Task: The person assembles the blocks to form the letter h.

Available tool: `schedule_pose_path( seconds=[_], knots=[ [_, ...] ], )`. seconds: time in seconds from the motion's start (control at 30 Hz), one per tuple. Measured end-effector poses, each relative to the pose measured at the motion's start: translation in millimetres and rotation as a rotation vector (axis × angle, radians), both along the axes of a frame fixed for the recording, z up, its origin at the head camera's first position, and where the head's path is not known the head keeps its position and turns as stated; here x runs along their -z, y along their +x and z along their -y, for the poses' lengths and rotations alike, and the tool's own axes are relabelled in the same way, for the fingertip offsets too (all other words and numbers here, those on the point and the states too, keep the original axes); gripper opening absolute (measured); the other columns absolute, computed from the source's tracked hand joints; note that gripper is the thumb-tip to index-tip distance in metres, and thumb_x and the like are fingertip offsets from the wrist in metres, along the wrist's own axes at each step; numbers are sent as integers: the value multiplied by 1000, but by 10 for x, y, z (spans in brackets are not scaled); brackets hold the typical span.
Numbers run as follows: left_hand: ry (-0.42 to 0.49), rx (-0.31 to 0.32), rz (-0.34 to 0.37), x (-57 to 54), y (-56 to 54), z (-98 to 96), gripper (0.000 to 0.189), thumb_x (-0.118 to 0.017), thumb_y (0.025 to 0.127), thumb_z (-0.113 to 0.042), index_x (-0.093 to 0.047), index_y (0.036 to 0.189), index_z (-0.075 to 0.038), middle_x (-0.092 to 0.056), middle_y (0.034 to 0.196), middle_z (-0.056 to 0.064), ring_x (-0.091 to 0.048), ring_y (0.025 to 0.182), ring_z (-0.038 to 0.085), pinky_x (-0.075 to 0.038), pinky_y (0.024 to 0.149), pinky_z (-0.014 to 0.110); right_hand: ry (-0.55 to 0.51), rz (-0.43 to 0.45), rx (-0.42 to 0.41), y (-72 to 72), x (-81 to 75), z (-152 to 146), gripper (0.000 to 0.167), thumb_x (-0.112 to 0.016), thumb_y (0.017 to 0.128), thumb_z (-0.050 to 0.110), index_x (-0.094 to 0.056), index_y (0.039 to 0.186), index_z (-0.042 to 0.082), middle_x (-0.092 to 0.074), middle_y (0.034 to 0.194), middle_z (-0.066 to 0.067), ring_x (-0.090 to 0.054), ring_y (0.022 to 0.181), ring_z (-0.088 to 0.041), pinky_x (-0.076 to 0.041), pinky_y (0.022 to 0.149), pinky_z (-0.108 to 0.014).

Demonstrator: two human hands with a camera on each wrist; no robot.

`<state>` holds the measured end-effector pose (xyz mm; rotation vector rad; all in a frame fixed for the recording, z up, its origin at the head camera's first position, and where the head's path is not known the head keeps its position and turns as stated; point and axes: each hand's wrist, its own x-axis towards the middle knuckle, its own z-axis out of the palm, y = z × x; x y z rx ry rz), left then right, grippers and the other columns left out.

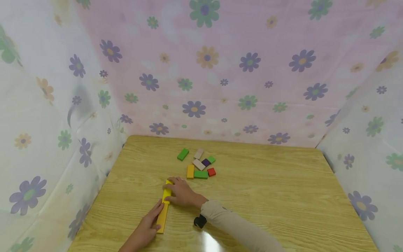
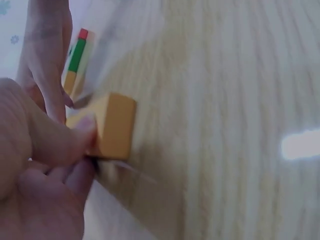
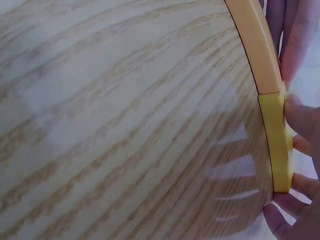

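A long orange block [image 1: 162,218] lies on the wooden table at the near left. My left hand [image 1: 145,225] grips it, with the fingers along its left side and the thumb by its near end. At its far end sits a yellow block [image 1: 167,196], and the right wrist view shows the two meeting end to end in a line. My right hand [image 1: 183,193] reaches across from the right and holds the yellow block between thumb and fingers. In the left wrist view the thumb rests on the orange block [image 2: 117,125], close to its near end.
Beyond the hands lies a loose group: an orange block [image 1: 190,172], a green block [image 1: 200,174], a red block [image 1: 211,172], a dark purple block [image 1: 206,162] and several others. Flowered cloth [image 1: 220,87] walls the table's back and sides. A black device [image 1: 199,221] is below the right sleeve.
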<state>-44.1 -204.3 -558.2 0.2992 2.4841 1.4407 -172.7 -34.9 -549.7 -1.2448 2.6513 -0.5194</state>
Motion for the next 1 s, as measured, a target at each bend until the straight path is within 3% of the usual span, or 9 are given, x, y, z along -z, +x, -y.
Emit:
schedule_pose_path(
  seconds=[0.3,0.57,0.73,0.87,1.0],
  knots=[
    [-127,-48,54,-103,-17,-79,71,-56,79,21,-29,143,11,-18,151,27,-21,135,44,-24,105,60,-41,-74,37,57,78,72,42,-56,94,40,-57,132,21,-42,142,-9,-40,125,-24,-41,96,-42],
    [-210,-84,-6,-178,-46,-148,73,-54,68,28,-35,137,16,-25,146,33,-29,130,49,-29,103,60,-45,-50,53,83,43,81,41,-55,95,40,-57,132,21,-41,142,-8,-38,126,-24,-39,98,-44],
    [-235,-101,32,-191,-82,-209,76,-47,64,32,-34,136,17,-24,145,36,-28,129,52,-27,102,62,-30,-24,43,64,34,52,40,-55,95,39,-57,132,22,-40,143,-8,-38,127,-24,-40,98,-42],
    [-237,-91,58,-201,-94,-241,67,-47,73,29,-31,138,17,-20,146,36,-26,130,52,-27,102,63,-39,-8,31,55,-21,26,40,-57,95,35,-57,131,20,-41,142,-9,-39,126,-25,-41,97,-42],
    [-249,-79,22,-185,-93,-246,60,-56,81,19,-32,136,19,-22,145,37,-29,129,53,-32,100,63,-32,-6,28,41,-27,10,41,-58,94,36,-57,132,20,-41,142,-9,-39,125,-24,-42,96,-41]
  ],
)
